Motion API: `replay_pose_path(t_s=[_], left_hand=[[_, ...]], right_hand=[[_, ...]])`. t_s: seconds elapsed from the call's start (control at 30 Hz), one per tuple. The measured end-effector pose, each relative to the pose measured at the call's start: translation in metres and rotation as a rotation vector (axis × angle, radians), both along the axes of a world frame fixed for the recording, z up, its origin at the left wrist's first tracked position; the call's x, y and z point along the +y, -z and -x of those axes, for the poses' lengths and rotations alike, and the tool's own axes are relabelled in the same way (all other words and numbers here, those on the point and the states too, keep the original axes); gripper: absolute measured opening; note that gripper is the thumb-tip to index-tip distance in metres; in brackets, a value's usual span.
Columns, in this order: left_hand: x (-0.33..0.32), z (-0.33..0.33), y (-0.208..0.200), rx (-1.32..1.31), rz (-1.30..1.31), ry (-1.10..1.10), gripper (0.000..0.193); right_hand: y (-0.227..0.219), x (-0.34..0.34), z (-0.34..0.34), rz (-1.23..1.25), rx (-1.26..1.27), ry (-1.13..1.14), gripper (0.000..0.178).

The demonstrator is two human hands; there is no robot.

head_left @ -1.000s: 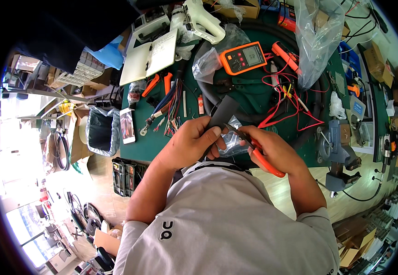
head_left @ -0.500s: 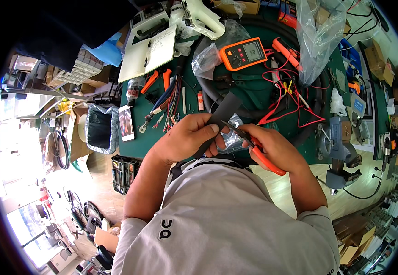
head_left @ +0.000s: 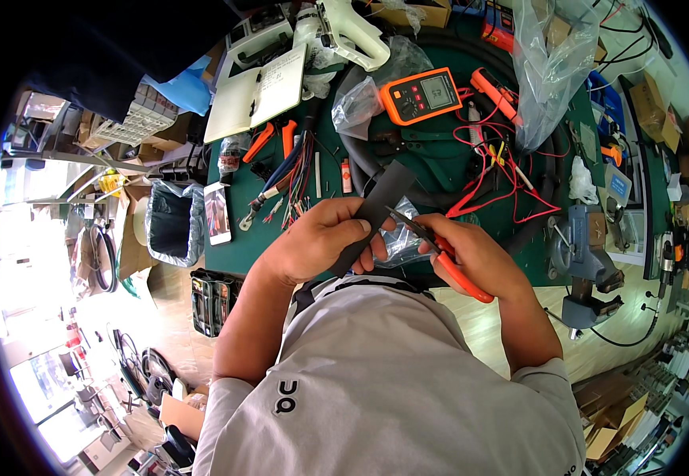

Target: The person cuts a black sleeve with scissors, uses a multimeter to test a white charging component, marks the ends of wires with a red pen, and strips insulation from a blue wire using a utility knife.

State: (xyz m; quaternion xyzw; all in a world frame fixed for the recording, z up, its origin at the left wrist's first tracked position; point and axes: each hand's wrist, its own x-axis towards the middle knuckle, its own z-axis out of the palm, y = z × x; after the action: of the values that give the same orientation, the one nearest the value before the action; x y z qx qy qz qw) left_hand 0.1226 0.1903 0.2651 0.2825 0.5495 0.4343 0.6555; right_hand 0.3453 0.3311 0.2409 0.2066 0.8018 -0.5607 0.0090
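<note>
My left hand [head_left: 325, 242] is closed around a flat black strip [head_left: 382, 197] that looks like wide heat-shrink tubing. The strip slants up to the right, its lower end showing beneath my fingers. In my right hand [head_left: 475, 254] is a pair of scissors [head_left: 465, 279] with orange-red handles and dark blades. Their tip points at the strip's right edge, just above my left fingertips; I cannot tell whether it touches. A clear plastic bag [head_left: 402, 247] lies behind and between my hands.
An orange multimeter [head_left: 421, 97] with tangled red leads [head_left: 511, 208] lies on the green table. Further left are a multi-wire cable [head_left: 289, 174], a phone [head_left: 218, 213] and an open notebook [head_left: 257, 94]. A bench vise [head_left: 586, 254] stands right; a lined bin [head_left: 175, 222] stands left.
The strip has tilted slightly in my left hand, showing more of its lower end. The scissors' tip, which overlapped the strip's edge, has drawn back slightly to the right.
</note>
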Motion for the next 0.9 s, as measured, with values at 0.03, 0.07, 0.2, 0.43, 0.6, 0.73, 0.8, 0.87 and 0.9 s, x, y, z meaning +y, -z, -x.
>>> replay_pose_path(t_s=[0.03,0.07,0.2,0.43,0.6,0.73,0.8,0.87,0.9], left_hand=[[0.0000,0.0000,-0.0001,0.007,-0.004,0.003,0.033],[0.0005,-0.0003,-0.0006,0.021,-0.003,0.010,0.033],[0.0017,-0.0020,-0.0014,0.066,-0.012,0.027,0.032],[0.0023,-0.0021,-0.0012,0.054,-0.001,0.027,0.031],[0.0035,-0.0020,-0.0005,0.054,0.003,0.036,0.030],[0.0043,-0.0024,-0.0011,0.059,0.016,0.030,0.029],[0.0048,-0.0021,-0.0005,0.065,0.012,0.033,0.029],[0.0049,-0.0018,-0.0003,0.069,0.009,0.035,0.029],[0.0049,-0.0018,-0.0004,0.071,0.007,0.036,0.029]], right_hand=[[0.0007,0.0001,0.0002,-0.005,0.011,-0.005,0.050],[0.0002,0.0003,0.0003,-0.008,0.009,-0.007,0.050],[-0.0008,-0.0002,0.0006,-0.009,0.011,-0.006,0.049],[0.0006,-0.0012,0.0002,-0.023,-0.006,-0.004,0.047],[0.0022,-0.0014,-0.0001,-0.019,-0.008,0.000,0.046],[0.0020,-0.0007,0.0010,-0.006,-0.017,0.009,0.045],[-0.0004,-0.0004,0.0017,0.004,-0.023,0.007,0.044],[-0.0003,-0.0003,0.0017,-0.004,-0.024,0.003,0.044],[0.0017,-0.0004,0.0013,-0.016,-0.022,0.001,0.043]])
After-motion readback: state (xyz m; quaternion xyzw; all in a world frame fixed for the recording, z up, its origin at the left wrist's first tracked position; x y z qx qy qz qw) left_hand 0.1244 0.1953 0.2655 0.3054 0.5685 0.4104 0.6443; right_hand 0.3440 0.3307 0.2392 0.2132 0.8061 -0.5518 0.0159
